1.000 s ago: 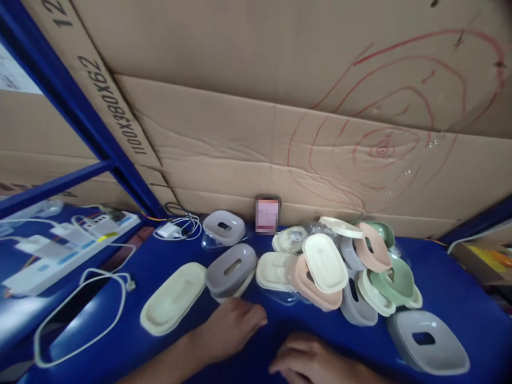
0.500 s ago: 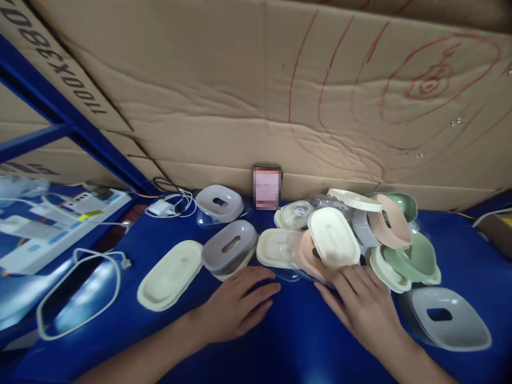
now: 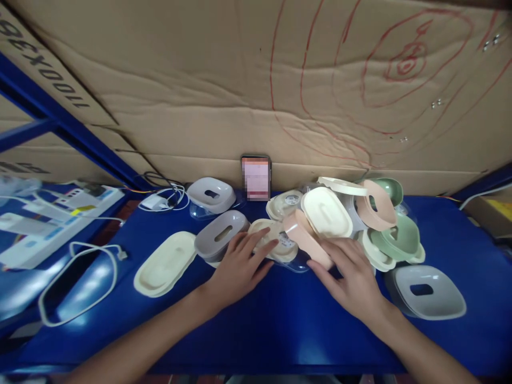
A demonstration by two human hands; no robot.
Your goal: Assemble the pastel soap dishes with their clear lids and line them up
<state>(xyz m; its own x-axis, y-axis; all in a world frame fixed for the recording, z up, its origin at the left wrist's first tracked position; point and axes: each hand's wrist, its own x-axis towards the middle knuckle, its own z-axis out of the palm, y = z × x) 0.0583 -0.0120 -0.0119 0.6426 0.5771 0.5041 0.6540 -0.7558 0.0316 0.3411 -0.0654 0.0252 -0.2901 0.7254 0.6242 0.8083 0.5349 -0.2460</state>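
My right hand (image 3: 354, 274) grips the near edge of a peach oval dish (image 3: 308, 240), thumb below and fingers over it. The dish is tilted up, and a cream oval tray (image 3: 327, 212) leans against it. My left hand (image 3: 236, 272) is open, its fingers spread over the edge of a cream lid-like piece (image 3: 268, 232) with a round label. Just behind that hand, a grey-purple oval dish (image 3: 218, 234) with a slot rests on a cream piece. Whether the left fingertips touch these pieces I cannot tell.
Green dishes (image 3: 404, 237), another peach dish (image 3: 374, 205) and a grey dish (image 3: 436, 293) lie at right. At left are a cream tray (image 3: 166, 264), a white cable (image 3: 116, 277) and a power strip (image 3: 60, 229). A phone (image 3: 256, 178) leans on the cardboard wall (image 3: 180, 80).
My right hand has tilted the peach dish up, uncovering more of the labelled cream piece. My left hand has reached right toward that piece. The camera view has shifted slightly.
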